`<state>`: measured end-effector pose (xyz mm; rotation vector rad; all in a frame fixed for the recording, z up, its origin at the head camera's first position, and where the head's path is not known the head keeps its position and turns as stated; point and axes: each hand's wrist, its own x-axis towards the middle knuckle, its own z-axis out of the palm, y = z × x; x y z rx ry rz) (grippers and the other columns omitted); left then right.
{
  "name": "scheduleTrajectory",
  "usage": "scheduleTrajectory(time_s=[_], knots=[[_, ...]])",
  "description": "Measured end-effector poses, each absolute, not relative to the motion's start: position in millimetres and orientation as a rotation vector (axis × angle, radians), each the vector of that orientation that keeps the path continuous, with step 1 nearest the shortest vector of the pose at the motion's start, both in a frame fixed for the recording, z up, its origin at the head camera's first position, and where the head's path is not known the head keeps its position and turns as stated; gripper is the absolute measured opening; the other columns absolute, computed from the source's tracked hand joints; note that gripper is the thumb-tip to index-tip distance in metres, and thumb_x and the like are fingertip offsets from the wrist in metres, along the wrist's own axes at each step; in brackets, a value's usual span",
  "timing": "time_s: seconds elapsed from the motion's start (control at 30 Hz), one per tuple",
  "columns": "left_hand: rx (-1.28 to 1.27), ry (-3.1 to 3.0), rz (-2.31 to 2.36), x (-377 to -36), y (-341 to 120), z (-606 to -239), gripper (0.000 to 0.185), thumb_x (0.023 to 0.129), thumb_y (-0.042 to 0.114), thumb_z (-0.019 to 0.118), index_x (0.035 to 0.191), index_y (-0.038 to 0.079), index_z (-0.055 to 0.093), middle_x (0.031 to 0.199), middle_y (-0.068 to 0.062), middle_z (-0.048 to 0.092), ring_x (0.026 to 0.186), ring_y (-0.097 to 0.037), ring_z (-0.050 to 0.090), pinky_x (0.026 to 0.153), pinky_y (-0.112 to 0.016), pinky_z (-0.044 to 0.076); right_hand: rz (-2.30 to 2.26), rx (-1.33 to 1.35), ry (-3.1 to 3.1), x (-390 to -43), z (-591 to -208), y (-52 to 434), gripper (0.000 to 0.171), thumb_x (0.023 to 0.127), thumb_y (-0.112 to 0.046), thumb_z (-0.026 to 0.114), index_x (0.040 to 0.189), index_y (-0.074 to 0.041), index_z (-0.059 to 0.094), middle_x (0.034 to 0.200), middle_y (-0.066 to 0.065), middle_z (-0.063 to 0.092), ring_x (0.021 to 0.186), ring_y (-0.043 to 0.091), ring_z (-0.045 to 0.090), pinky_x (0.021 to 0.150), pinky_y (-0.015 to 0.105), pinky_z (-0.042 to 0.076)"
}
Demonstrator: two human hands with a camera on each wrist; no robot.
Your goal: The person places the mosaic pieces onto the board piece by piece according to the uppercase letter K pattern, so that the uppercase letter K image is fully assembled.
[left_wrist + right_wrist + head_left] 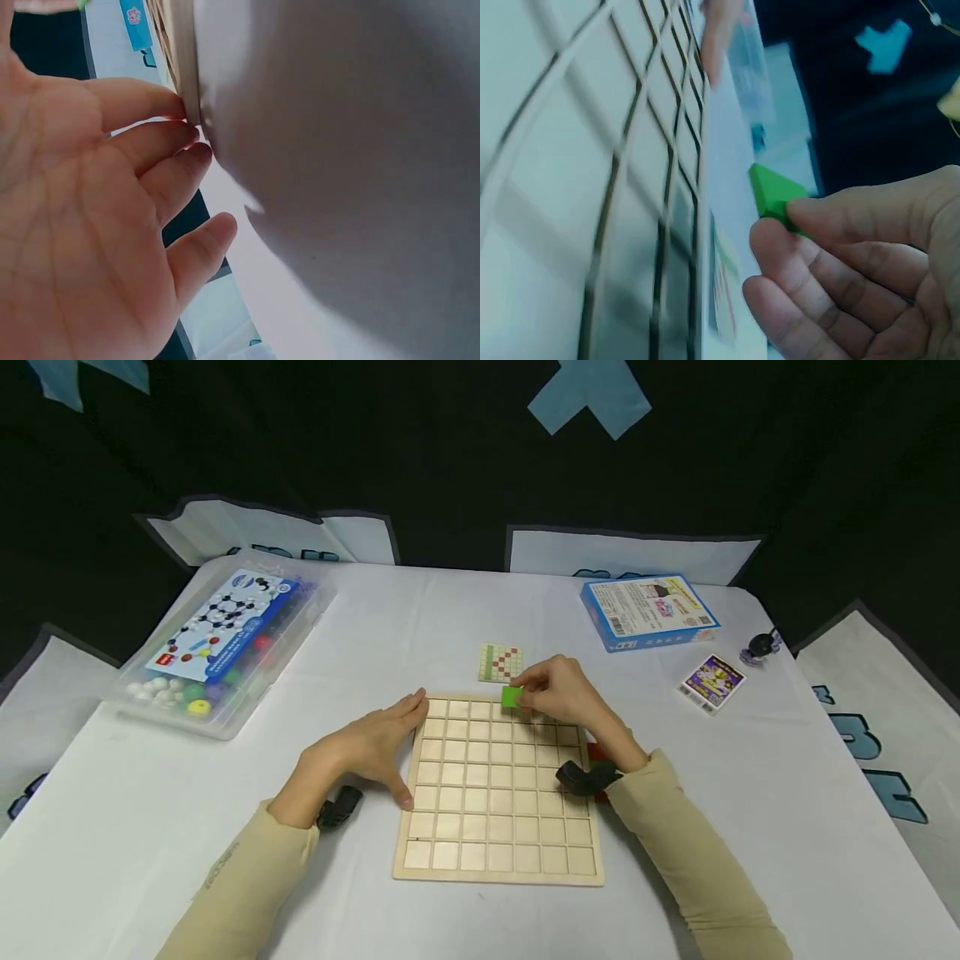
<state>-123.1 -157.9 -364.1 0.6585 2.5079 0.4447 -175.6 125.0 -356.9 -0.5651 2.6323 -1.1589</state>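
A pale wooden grid board (475, 802) with raised dividing strips lies on the white table. My right hand (558, 689) pinches a flat green square tile (775, 196) between thumb and fingertip, above the board's far edge. Along the board's left side rests my left hand (367, 745), thumb at the rim and fingers spread toward the far corner. In the left wrist view its fingertips (196, 133) meet the board's side edge (185, 60). Just past the board lies a small pattern card (500, 662) with green and red squares. Something red (596, 752) peeks out beneath my right forearm.
A clear plastic case (247, 706) of coloured balls, with a blue-and-white booklet (222, 622) on it, stands far left. At the far right are a blue box (651, 612), a small purple card pack (712, 683) and a dark little figure (761, 646).
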Motion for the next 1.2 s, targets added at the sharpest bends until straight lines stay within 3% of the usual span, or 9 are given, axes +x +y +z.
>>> scheduleTrajectory(time_s=[0.07,0.1,0.2,0.3,0.37,0.63,0.9,1.07,1.2], knots=[[0.650,2.506,0.434,-122.6,-156.3,-363.4,0.139,0.052,0.044,0.092,0.153,0.000,0.008,0.162,-0.015,-0.003,0.150,-0.032,0.004,0.118,-0.056,0.017,-1.178,-0.567,2.571,-178.7,-358.3,109.1,0.019,0.086,-0.007,0.065,0.100,0.001,0.074,0.079,0.015,0.073,0.068,0.026,0.071,0.059,0.032,0.055],[0.651,2.510,0.428,-122.4,-155.7,-363.0,0.138,0.052,0.044,0.092,0.153,0.000,0.008,0.162,-0.015,-0.003,0.150,-0.032,0.004,0.118,-0.056,0.018,-1.173,-0.580,2.560,-180.0,-359.1,101.7,0.017,0.086,-0.008,0.066,0.097,0.001,0.074,0.078,0.015,0.073,0.067,0.025,0.071,0.070,0.034,0.057],[0.656,2.526,0.413,-122.1,-154.8,-362.1,0.137,0.052,0.043,0.092,0.153,-0.002,0.010,0.162,-0.016,-0.002,0.150,-0.032,0.005,0.117,-0.055,0.019,-1.171,-0.595,2.519,-183.8,-362.6,80.9,0.012,0.087,-0.010,0.066,0.088,0.000,0.074,0.075,0.014,0.073,0.064,0.023,0.071,0.074,0.039,0.058],[0.667,2.538,0.405,-122.3,-153.1,-361.6,0.137,0.052,0.043,0.093,0.152,-0.003,0.012,0.162,-0.016,0.000,0.150,-0.032,0.007,0.117,-0.055,0.020,-1.134,-0.600,2.513,-186.4,-367.1,66.0,0.013,0.088,-0.011,0.067,0.083,-0.001,0.075,0.072,0.012,0.073,0.061,0.020,0.070,0.070,0.032,0.058],[0.667,2.533,0.411,-121.6,-152.5,-361.6,0.137,0.052,0.042,0.093,0.152,-0.004,0.012,0.162,-0.016,0.001,0.150,-0.032,0.007,0.117,-0.055,0.020,-1.119,-0.584,2.505,-187.2,-370.6,59.4,0.013,0.088,-0.011,0.067,0.083,-0.001,0.074,0.071,0.012,0.073,0.059,0.018,0.069,0.058,0.028,0.056],[0.636,2.510,0.447,-119.8,-151.2,-360.0,0.136,0.053,0.037,0.094,0.152,-0.004,0.010,0.162,-0.016,-0.002,0.149,-0.033,0.011,0.117,-0.052,0.022,-0.999,-0.648,2.581,-187.3,-374.6,51.8,0.012,0.088,-0.008,0.067,0.082,-0.002,0.076,0.072,0.009,0.073,0.056,0.012,0.065,0.055,0.023,0.053],[0.644,2.506,0.445,-120.6,-151.5,-358.3,0.135,0.054,0.038,0.093,0.152,-0.005,0.011,0.162,-0.018,-0.001,0.148,-0.037,0.015,0.116,-0.054,0.023,-0.801,-0.764,2.726,-184.1,-369.7,45.6,0.013,0.086,-0.002,0.064,0.083,-0.001,0.077,0.078,0.010,0.074,0.060,0.012,0.064,0.077,0.035,0.057],[0.646,2.502,0.444,-121.6,-151.2,-358.6,0.134,0.054,0.038,0.093,0.152,-0.005,0.011,0.162,-0.018,-0.002,0.147,-0.039,0.017,0.115,-0.056,0.024,-0.709,-0.752,2.793,-186.1,-372.3,42.4,0.020,0.084,0.001,0.060,0.072,-0.005,0.075,0.070,0.007,0.071,0.054,0.013,0.056,0.058,0.026,0.049],[0.637,2.498,0.440,-120.4,-152.3,-360.2,0.135,0.055,0.038,0.093,0.152,-0.004,0.010,0.162,-0.016,-0.003,0.147,-0.038,0.017,0.116,-0.055,0.024,-0.815,-0.678,2.745,-188.1,-375.7,51.5,0.010,0.086,-0.010,0.069,0.080,-0.005,0.076,0.077,0.007,0.072,0.064,0.015,0.062,0.061,0.025,0.051]])
